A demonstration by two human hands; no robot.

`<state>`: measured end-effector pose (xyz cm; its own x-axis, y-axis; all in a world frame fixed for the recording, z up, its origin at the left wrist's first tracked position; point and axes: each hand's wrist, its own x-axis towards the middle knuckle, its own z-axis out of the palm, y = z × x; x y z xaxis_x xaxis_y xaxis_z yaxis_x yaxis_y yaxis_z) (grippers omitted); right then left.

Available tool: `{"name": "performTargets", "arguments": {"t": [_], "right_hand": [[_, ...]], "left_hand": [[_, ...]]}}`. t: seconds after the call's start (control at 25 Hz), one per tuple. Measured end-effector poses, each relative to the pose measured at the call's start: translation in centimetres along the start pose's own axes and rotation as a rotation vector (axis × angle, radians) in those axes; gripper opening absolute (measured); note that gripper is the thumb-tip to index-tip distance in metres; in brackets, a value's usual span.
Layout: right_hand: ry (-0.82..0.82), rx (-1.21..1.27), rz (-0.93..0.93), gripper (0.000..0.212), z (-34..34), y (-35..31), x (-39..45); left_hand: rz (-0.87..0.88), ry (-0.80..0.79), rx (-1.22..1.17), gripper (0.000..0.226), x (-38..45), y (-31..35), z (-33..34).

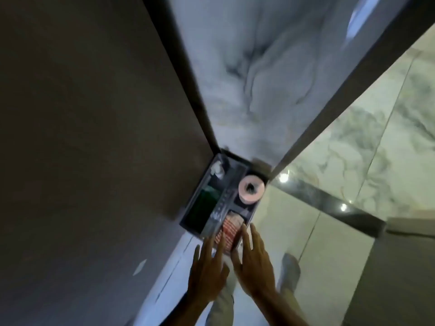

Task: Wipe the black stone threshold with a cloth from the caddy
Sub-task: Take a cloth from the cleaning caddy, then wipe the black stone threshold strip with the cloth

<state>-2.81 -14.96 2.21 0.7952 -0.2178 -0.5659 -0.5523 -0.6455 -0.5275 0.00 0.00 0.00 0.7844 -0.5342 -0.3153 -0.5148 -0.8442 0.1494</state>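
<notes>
2 bare forearms enter from the lower edge and converge toward the middle of the view. Left hand point(207, 267): back of the hand toward the camera, fingers point(209, 243) extended and spread, tips pointing up the frame, palm down, nothing gripped. Right hand point(255, 262): same orientation, fingers point(244, 234) straight and parted, thumb angled inward toward the left hand, nothing gripped. The 2 hands lie side by side, near each other but apart. Both appear slightly blurred.
</notes>
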Motion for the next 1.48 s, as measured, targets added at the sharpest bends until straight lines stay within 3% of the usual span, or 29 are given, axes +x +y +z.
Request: {"name": "performTargets", "arguments": {"t": [0.12,0.2,0.28,0.36,0.4,0.56,0.68,0.88,1.12,1.28,1.48], "right_hand": [[0.034,0.180,-0.017,0.064,8.1,1.3,5.7],[0.145,0.317,0.116,0.054,12.4,2.0,10.7],[0.181,0.345,0.202,0.046,15.1,2.7,14.6],[0.145,0.248,0.250,0.055,17.9,4.2,18.1],[0.108,0.190,0.337,0.064,21.1,5.7,19.9],[0.111,0.050,0.377,0.090,24.3,6.1,20.9],[0.116,0.005,0.394,0.098,25.9,7.1,21.9],[0.129,0.162,0.325,0.078,21.9,6.3,20.0],[0.108,0.436,0.201,0.063,11.5,3.7,10.1],[0.266,0.443,0.176,0.058,2.0,3.5,3.0],[0.621,0.403,0.131,0.057,-11.9,5.6,-1.5]], "left_hand": [[0.088,0.049,-0.025,0.069,6.2,-4.5,7.5],[0.145,0.035,0.094,0.067,11.3,-6.4,10.0],[0.073,0.065,-0.032,0.068,14.5,-7.5,11.1],[0.080,0.180,-0.102,0.071,18.6,-8.0,12.4],[0.114,0.170,-0.131,0.072,20.8,-8.5,15.2],[0.319,0.105,-0.091,0.072,23.6,-8.4,16.9],[0.335,0.187,-0.133,0.068,24.3,-9.2,19.5],[0.336,0.120,-0.147,0.073,23.6,-9.0,17.4],[0.133,0.195,-0.167,0.068,17.5,-8.3,9.8],[0.196,0.169,-0.123,0.062,12.7,-5.1,3.2],[0.456,0.064,-0.174,0.063,8.0,4.0,-2.7]]}}
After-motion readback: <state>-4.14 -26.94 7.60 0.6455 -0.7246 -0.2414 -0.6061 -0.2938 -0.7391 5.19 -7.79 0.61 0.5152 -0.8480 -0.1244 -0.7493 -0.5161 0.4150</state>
